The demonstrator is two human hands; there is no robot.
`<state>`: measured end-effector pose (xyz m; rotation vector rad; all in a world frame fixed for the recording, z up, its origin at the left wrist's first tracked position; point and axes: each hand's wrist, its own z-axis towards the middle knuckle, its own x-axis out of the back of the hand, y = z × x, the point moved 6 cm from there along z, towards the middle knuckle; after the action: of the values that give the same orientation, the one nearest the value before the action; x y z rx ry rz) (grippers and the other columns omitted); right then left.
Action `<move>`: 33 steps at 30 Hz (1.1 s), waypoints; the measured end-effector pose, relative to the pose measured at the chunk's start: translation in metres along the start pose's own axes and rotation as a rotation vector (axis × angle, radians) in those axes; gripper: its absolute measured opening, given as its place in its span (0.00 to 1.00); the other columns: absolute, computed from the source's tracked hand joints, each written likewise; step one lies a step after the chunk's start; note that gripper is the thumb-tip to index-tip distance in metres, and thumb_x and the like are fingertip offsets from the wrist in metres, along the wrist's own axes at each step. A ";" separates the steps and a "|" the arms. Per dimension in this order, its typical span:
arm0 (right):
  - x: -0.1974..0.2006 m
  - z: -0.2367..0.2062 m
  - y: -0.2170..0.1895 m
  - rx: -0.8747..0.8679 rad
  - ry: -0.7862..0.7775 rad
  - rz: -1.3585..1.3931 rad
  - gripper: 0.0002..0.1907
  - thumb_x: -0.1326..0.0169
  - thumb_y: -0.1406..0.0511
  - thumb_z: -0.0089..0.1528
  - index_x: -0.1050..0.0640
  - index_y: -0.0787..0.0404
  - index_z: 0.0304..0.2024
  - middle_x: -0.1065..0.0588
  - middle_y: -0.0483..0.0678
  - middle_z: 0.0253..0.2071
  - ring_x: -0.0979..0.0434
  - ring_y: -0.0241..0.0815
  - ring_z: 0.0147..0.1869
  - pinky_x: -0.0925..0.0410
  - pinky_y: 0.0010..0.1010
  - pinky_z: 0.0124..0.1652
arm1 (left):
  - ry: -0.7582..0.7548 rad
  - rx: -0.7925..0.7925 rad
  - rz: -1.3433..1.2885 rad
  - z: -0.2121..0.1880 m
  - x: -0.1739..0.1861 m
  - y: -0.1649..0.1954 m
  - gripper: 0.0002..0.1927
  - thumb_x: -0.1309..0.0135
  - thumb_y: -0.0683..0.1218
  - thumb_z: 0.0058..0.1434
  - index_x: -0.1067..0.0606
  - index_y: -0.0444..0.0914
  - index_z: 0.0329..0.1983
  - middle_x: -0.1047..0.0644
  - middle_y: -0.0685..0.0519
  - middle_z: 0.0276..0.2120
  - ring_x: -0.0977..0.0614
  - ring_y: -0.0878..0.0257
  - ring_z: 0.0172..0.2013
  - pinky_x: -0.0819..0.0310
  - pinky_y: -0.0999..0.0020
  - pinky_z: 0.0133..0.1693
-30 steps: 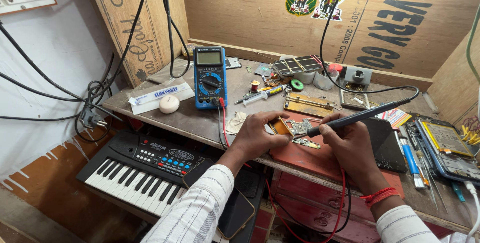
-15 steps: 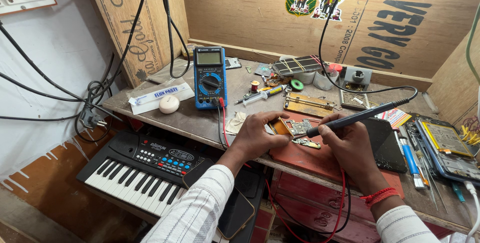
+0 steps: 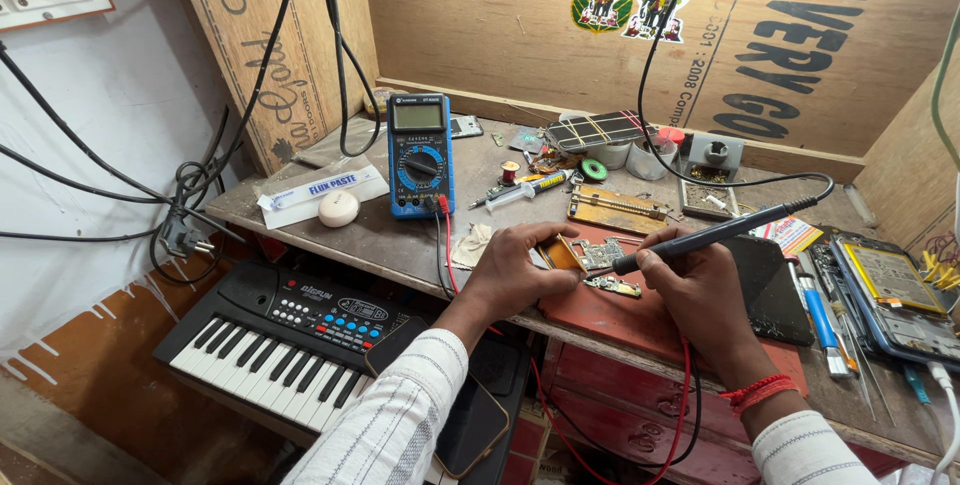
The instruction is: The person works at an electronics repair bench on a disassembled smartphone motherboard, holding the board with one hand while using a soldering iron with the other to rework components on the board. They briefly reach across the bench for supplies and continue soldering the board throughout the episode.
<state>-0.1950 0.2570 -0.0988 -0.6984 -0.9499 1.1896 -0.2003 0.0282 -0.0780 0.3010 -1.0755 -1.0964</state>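
1. Here we see the small circuit board [image 3: 598, 254] lying on the reddish mat [image 3: 640, 315] at the front of the worktop [image 3: 360, 235], between our two hands.
2. Our left hand [image 3: 515, 270] rests beside it – the fingers [image 3: 548, 243] curl down and press on the board's left edge, pinning it flat rather than lifting it.
3. Our right hand [image 3: 700, 290] has its fingers closed around the dark soldering iron [image 3: 715, 233] like a pen, the tip touching or just above the board; we cannot tell which.
4. We judge the board light, stiff and thin, yet fragile – its tiny parts would not take pressure or bending, so the bare edges are where to hold it.
5. A second, smaller board piece [image 3: 612, 287] lies just beside it on the mat, near the right thumb.
6. The iron looks light and rigid; its black cable [image 3: 690, 177] loops up across the back wall and could tug at the grip, so a hold low on the handle, well behind the tip, seems best.
7. Further back stand a blue multimeter [image 3: 419, 155], a syringe [image 3: 520, 190] and a white flux box [image 3: 315, 193]; a toy keyboard [image 3: 290, 330] sits below the worktop's edge.
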 end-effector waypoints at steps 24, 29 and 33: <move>0.002 -0.001 -0.005 0.017 0.025 0.052 0.05 0.44 0.69 0.63 0.21 0.66 0.38 0.30 0.38 0.23 0.35 0.25 0.26 0.41 0.21 0.25 | 0.009 -0.021 -0.012 0.000 -0.001 -0.001 0.29 0.34 0.52 0.44 0.19 0.42 0.52 0.16 0.46 0.42 0.14 0.56 0.45 0.23 0.64 0.50; 0.001 -0.002 -0.006 0.004 0.017 0.013 0.05 0.43 0.69 0.63 0.20 0.66 0.38 0.31 0.37 0.22 0.37 0.25 0.26 0.43 0.22 0.25 | 0.007 -0.006 -0.011 0.000 -0.001 -0.001 0.29 0.34 0.53 0.44 0.19 0.42 0.52 0.16 0.46 0.42 0.14 0.56 0.45 0.23 0.64 0.50; 0.001 -0.002 -0.006 -0.005 0.009 0.023 0.05 0.43 0.69 0.63 0.20 0.66 0.37 0.31 0.37 0.23 0.37 0.25 0.26 0.43 0.21 0.25 | 0.008 -0.015 -0.011 0.000 -0.001 0.000 0.29 0.33 0.53 0.44 0.19 0.42 0.52 0.16 0.46 0.42 0.14 0.56 0.44 0.23 0.64 0.50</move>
<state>-0.1910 0.2565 -0.0945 -0.7195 -0.9401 1.2039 -0.2000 0.0288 -0.0782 0.3001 -1.0589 -1.1120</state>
